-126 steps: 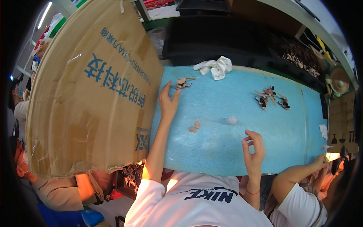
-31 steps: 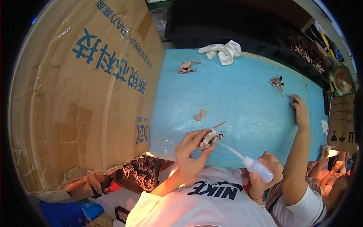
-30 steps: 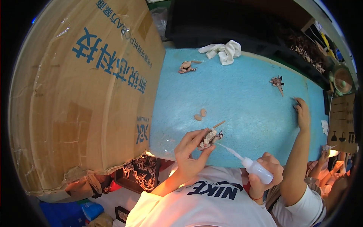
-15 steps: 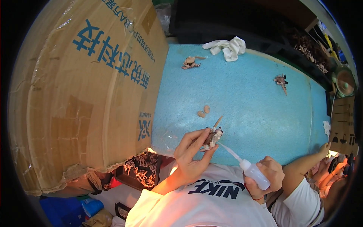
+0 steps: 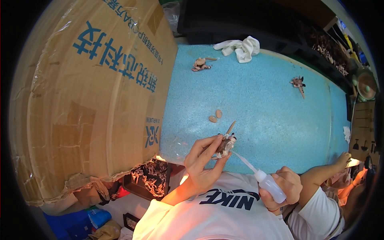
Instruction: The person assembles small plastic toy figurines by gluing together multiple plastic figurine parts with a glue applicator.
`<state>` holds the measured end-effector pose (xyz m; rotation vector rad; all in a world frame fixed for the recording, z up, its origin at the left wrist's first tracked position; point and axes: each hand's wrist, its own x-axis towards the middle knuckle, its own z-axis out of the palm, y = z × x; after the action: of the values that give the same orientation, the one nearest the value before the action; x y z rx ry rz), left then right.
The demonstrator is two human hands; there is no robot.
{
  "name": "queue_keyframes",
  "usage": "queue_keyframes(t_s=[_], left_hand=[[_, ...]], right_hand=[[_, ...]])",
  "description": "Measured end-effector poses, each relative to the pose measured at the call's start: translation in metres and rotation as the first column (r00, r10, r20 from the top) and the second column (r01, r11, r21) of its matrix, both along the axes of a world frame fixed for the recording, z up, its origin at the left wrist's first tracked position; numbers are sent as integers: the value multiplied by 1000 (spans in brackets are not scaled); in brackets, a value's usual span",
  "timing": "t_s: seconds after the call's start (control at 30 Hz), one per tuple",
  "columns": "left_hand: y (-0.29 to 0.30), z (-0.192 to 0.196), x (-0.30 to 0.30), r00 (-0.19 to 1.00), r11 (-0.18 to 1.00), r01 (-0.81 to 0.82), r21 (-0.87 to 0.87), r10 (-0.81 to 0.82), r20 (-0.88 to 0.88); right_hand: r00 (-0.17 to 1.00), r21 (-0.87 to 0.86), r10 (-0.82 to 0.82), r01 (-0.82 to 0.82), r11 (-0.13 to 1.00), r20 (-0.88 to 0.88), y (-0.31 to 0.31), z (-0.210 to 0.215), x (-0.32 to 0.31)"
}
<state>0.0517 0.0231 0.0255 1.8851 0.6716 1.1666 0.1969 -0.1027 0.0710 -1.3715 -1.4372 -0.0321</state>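
Between the thumb and fingers of my left hand (image 5: 204, 162) is a small figurine (image 5: 225, 146), brown and pale with dark bits and a tan stick poking up. My right hand (image 5: 287, 185) grips a translucent squeeze bottle (image 5: 270, 186), tilted so that its long thin nozzle points at the figurine's right side. The tip sits at or very close to the figurine; whether they touch I cannot tell. Just beyond the figurine, two small tan oval pieces (image 5: 215, 116) lie on the blue table mat (image 5: 260, 108).
A big cardboard box (image 5: 84, 108) walls off the left. Similar figurines lie at far left (image 5: 201, 64) and far right (image 5: 298, 83), near a crumpled white cloth (image 5: 242, 49). Below the box, a dark tray (image 5: 150, 180) holds many small parts. Another person's arm (image 5: 324, 174) rests at right.
The view has shifted very slightly. Both hands, the figurine and the squeeze bottle keep nearly the same places.
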Motion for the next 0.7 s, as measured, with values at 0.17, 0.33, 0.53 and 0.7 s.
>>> queue_keyframes(t_s=[0.17, 0.33, 0.53, 0.7], left_hand=[[-1, 0, -1, 1000, 1000, 5, -24, -6, -18], [-1, 1, -1, 1000, 998, 12, -55, -13, -12], [-2, -1, -2, 1000, 998, 16, -65, -16, 3], [-2, -2, 0, 999, 994, 27, -108, -22, 48]], right_hand=[[1000, 11, 1, 0, 1000, -16, -1, -3, 0], [999, -1, 29, -29, 1000, -28, -2, -2, 2], [997, 75, -1, 7, 997, -75, -2, -9, 2], [998, 74, -18, 23, 997, -66, -1, -8, 3]])
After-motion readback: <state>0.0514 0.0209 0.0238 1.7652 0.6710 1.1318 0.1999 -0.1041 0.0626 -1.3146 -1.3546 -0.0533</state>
